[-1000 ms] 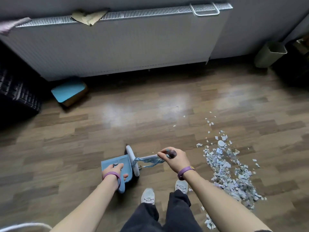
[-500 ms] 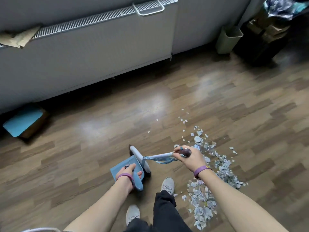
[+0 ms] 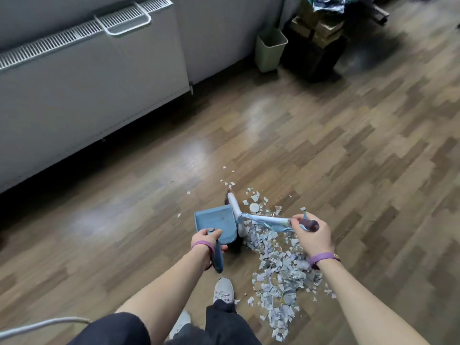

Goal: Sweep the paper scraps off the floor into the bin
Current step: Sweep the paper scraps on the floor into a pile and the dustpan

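**Left hand** (image 3: 207, 241): clenched round the handle of the blue dustpan (image 3: 215, 222). The tray rests low on the wooden floor (image 3: 348, 145), and I can make out no scraps in it.

**Right hand** (image 3: 312, 235): grasping the dark end of the brush (image 3: 266, 219). The shaft runs toward 9 o'clock, and the white head lies along the pan's right edge. I cannot tell whether the head touches the pan or sits just beside it.

**Paper scraps** (image 3: 281, 265): 1 loose heap on the floor. It starts at 12 o'clock of the brush head, passes under the right wrist, and ends at 5 o'clock beside my operator's shoe (image 3: 224, 290). A few strays lie near the pan at 9 and 11 o'clock.

**Bin** (image 3: 270, 49): at 1 o'clock and well apart from the heap. It stands against the wall, just past the end of the radiator (image 3: 87, 83).

**Step in hand, as I judge it:** loading the pan, with nearly all the heap still to be collected.
- Press the pan's lip flat to the boards so thin paper cannot slide beneath it.
- Set the head on the far side of the heap at 3 o'clock.
- Draw short, low strokes toward 9 o'clock.
- Work slowly, because light scraps flutter, and collect the strays last.
- Carry the pan level to the bin.
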The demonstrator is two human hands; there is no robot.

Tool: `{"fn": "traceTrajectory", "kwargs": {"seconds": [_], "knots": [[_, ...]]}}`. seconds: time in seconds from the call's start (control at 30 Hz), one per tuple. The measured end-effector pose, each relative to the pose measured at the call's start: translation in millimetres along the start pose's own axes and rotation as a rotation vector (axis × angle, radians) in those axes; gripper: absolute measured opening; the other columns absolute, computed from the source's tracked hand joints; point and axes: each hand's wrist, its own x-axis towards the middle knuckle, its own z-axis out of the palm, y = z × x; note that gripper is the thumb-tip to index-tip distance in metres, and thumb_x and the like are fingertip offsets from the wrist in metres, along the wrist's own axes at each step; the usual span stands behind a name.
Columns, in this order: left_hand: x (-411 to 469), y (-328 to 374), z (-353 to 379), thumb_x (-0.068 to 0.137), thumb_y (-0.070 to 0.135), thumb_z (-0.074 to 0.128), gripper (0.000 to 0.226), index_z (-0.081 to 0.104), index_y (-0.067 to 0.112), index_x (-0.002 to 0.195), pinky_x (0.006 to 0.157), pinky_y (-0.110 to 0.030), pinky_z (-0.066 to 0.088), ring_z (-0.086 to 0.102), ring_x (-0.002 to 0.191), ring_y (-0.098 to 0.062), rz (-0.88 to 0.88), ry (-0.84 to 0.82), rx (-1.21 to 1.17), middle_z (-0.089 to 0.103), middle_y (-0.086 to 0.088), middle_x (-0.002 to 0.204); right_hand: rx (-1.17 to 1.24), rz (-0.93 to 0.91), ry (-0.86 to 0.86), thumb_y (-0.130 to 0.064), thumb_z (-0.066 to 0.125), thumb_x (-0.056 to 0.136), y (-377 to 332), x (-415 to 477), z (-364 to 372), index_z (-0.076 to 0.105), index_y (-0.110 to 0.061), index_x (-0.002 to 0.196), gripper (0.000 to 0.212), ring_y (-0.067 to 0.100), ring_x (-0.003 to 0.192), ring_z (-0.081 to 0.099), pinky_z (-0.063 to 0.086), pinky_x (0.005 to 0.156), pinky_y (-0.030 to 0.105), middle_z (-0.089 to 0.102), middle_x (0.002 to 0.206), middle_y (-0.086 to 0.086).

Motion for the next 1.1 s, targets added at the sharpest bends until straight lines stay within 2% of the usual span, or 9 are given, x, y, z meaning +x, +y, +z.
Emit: {"fn": "traceTrajectory", "kwargs": {"seconds": [0.1,0.2,0.27,0.4,0.6,0.73,0.87,0.97,1.1], "knots": [[3,10,0,0.09,0.009,0.061,0.011,0.052,0.013,0.093,0.044,-0.026,0.051,0.06,0.036,-0.018,0.007,0.012,-0.027,0.063,-0.012,0.082,0.025,-0.007,-0.013,-0.022,0.066,0.081,-2,5,-1,0.067,-0.023,0.075,0.007,0.026,0.07,0.06,0.046,0.061,0.028,0.065,0.069,0.003],[6,20,-9,0.088,0.005,0.062,0.017,0.053,0.006,0.102,0.048,-0.029,0.051,0.061,0.052,-0.024,0.051,0.005,-0.073,0.06,-0.013,0.077,0.033,-0.006,-0.086,-0.021,0.062,0.084,-17,6,4,0.069,-0.026,0.08,0.009,0.021,0.064,0.058,0.043,0.055,0.02,0.064,0.07,0.0],[10,27,-16,0.091,0.005,0.059,0.013,0.052,0.006,0.102,0.042,-0.026,0.05,0.056,0.058,-0.025,0.053,0.013,-0.084,0.057,-0.015,0.076,0.025,-0.027,-0.148,-0.021,0.061,0.086,-31,5,13,0.07,-0.025,0.083,0.01,0.017,0.063,0.055,0.04,0.052,0.016,0.064,0.07,-0.002],[20,41,-38,0.09,0.006,0.057,0.023,0.057,0.007,0.114,0.044,-0.027,0.052,0.054,0.058,-0.026,0.01,0.054,-0.134,0.055,-0.017,0.078,-0.02,-0.071,-0.142,-0.029,0.058,0.086,-68,-1,43,0.056,-0.01,0.07,0.025,0.029,0.069,0.051,0.04,0.059,0.027,0.056,0.064,0.009],[29,78,-98,0.085,0.005,0.056,0.049,0.049,0.012,0.133,0.048,-0.03,0.052,0.06,0.062,-0.033,-0.029,0.268,-0.373,0.061,-0.029,0.108,-0.07,-0.168,-0.1,-0.028,0.059,0.086,-144,-21,101,0.055,-0.013,0.064,0.028,0.026,0.069,0.048,0.04,0.066,0.03,0.054,0.06,0.004],[39,104,-151,0.085,0.004,0.052,0.038,0.051,0.007,0.123,0.032,-0.018,0.044,0.062,0.039,-0.023,0.032,0.296,-0.369,0.06,-0.025,0.118,-0.029,-0.179,-0.093,-0.031,0.061,0.086,-185,-34,151,0.054,-0.005,0.065,0.033,0.031,0.072,0.048,0.04,0.066,0.029,0.05,0.06,0.01],[49,128,-205,0.085,0.007,0.055,0.042,0.053,0.005,0.127,0.029,-0.017,0.042,0.055,0.026,-0.016,0.078,0.357,-0.358,0.065,-0.023,0.095,-0.023,-0.222,-0.137,-0.042,0.063,0.086,-224,-51,200,0.064,-0.01,0.068,0.037,0.028,0.079,0.058,0.036,0.065,0.025,0.067,0.072,0.01],[51,142,-238,0.085,0.006,0.056,0.037,0.056,0.005,0.122,0.029,-0.017,0.042,0.053,0.024,-0.015,0.094,0.403,-0.36,0.061,-0.019,0.086,0.053,-0.259,-0.166,-0.05,0.063,0.082,-246,-59,232,0.062,-0.017,0.063,0.038,0.024,0.077,0.061,0.044,0.07,0.029,0.068,0.07,0.005],[58,154,-265,0.084,0.004,0.055,0.032,0.059,0.007,0.116,0.029,-0.018,0.043,0.053,0.024,-0.016,0.105,0.445,-0.367,0.059,-0.021,0.078,0.126,-0.235,-0.258,-0.038,0.066,0.086,-259,-57,266,0.064,-0.027,0.066,0.023,0.017,0.075,0.063,0.048,0.074,0.029,0.066,0.068,-0.003]]}}
